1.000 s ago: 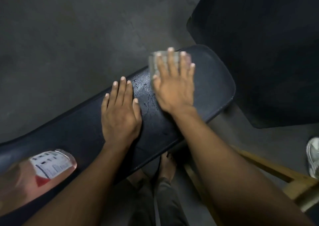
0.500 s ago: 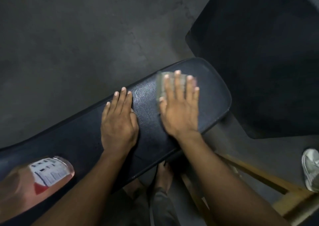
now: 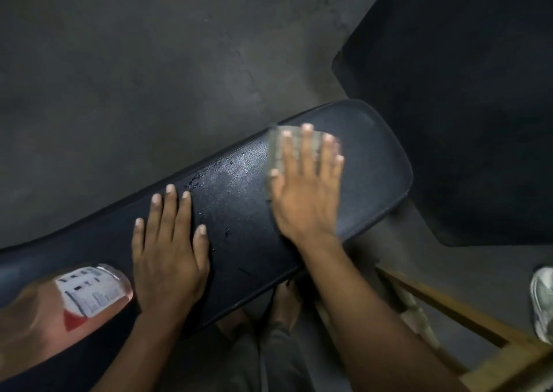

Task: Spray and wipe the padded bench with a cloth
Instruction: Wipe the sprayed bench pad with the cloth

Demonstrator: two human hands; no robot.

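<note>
A dark padded bench (image 3: 377,164) runs from lower left to upper right, with wet droplets on its pad. My right hand (image 3: 308,191) lies flat with straight fingers on a grey cloth (image 3: 276,146), pressing it onto the pad near the bench's right end. Only the cloth's left and top edges show around the fingers. My left hand (image 3: 170,251) rests flat on the pad to the left, fingers straight. A spray bottle (image 3: 86,298) with pinkish liquid and a white label lies on the bench at lower left, close to my left wrist.
Grey concrete floor surrounds the bench. A black mat (image 3: 466,98) covers the floor at upper right. A wooden frame (image 3: 454,307) stands at lower right, with a white shoe (image 3: 543,298) at the right edge. My bare foot (image 3: 284,304) is under the bench.
My right hand with the cloth has slid back toward me and slightly right along the pad, leaving a wet sheen to its left. My left hand stays pressed in place.
</note>
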